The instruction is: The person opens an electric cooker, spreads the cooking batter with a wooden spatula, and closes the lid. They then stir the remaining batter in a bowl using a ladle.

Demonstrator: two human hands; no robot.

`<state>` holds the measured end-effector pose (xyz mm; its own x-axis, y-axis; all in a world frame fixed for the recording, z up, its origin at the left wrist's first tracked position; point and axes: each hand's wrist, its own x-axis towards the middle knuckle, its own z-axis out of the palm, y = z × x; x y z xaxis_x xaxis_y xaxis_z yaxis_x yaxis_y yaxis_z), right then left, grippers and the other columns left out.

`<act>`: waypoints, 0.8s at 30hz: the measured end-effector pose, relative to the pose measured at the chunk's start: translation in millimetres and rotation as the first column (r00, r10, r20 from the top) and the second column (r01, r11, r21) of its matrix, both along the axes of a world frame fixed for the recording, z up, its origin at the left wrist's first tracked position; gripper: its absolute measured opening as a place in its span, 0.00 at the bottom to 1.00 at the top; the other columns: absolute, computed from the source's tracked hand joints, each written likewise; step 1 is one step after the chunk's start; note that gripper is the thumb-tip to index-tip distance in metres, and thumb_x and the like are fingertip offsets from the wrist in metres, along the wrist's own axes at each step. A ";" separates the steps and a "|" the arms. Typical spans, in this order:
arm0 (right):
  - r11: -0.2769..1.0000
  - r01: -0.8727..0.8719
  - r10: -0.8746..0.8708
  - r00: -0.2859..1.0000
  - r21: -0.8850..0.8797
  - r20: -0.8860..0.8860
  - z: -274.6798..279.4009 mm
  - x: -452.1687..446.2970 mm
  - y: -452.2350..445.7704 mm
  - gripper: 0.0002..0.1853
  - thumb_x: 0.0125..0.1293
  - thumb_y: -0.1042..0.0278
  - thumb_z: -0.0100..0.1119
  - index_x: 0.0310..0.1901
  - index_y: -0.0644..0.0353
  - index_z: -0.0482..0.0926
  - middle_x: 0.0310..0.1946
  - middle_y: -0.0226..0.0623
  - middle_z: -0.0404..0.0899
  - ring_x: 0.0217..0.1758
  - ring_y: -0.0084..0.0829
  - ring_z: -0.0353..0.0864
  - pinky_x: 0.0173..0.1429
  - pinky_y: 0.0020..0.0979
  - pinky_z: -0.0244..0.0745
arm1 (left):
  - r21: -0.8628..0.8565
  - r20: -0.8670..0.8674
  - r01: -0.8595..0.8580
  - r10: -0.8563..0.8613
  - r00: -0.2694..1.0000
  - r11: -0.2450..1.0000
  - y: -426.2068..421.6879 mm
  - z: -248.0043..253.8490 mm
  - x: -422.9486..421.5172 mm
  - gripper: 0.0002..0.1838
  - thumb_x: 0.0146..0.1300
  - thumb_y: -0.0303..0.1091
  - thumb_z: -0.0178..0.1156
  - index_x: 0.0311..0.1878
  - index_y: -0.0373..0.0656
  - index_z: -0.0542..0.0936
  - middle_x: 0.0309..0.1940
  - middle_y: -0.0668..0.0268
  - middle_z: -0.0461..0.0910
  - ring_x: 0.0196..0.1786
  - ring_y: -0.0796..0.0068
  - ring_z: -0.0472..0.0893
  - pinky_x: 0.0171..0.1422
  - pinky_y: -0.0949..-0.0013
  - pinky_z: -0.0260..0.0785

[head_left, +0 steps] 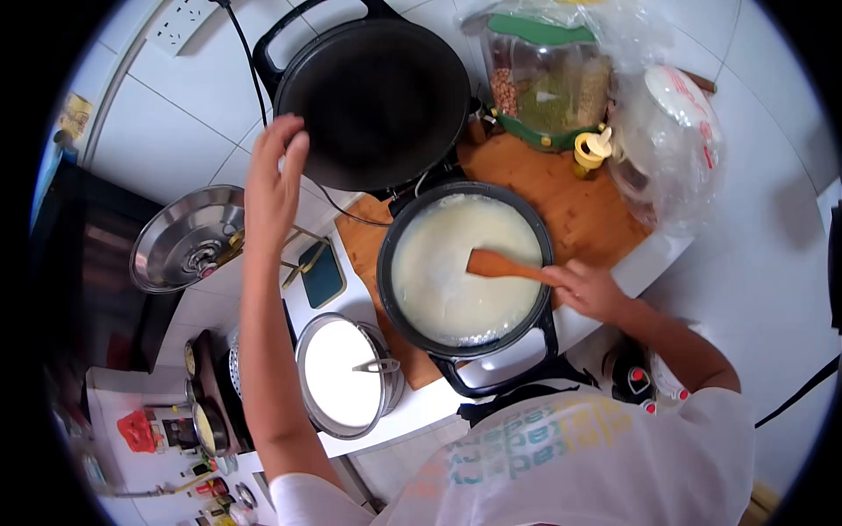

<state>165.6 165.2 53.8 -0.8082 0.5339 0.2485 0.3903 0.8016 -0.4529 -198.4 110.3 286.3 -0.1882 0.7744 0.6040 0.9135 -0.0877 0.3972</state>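
Note:
My right hand [586, 289] is closed around the handle of a wooden spatula [495, 263]. The flat blade rests at the surface of a pale, creamy batter [438, 272] that fills the black round pan [383, 289] of an electric griddle. Behind the pan, the griddle's black lid [377, 105] stands raised on its hinge. At the lid's left edge is my left hand [276, 162], its fingers loosely bent and apart with nothing in them. Whether it touches the lid I cannot tell. Left of the pan sits a metal pot [386, 405] of white liquid, with a metal handle [375, 365] poking out.
A wooden board [579, 197] lies under the griddle. Behind it stand a clear container with a green lid [544, 79], a small yellow-capped bottle [589, 153] and a plastic-wrapped container [671, 140]. A steel bowl [167, 237] is at left. A power strip [180, 24] hangs on the tiled wall.

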 end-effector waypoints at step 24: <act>0.972 -0.195 0.221 0.950 -0.134 0.222 -17.8 -3.8 65.6 0.16 0.59 0.65 0.48 0.51 0.48 0.70 0.32 0.37 0.66 0.35 0.36 0.73 0.32 0.35 0.71 | 0.044 -0.695 -0.414 0.325 0.641 0.909 217.6 80.7 -113.3 0.26 0.65 0.46 0.39 0.39 0.27 0.74 0.41 0.41 0.74 0.42 0.49 0.76 0.46 0.54 0.68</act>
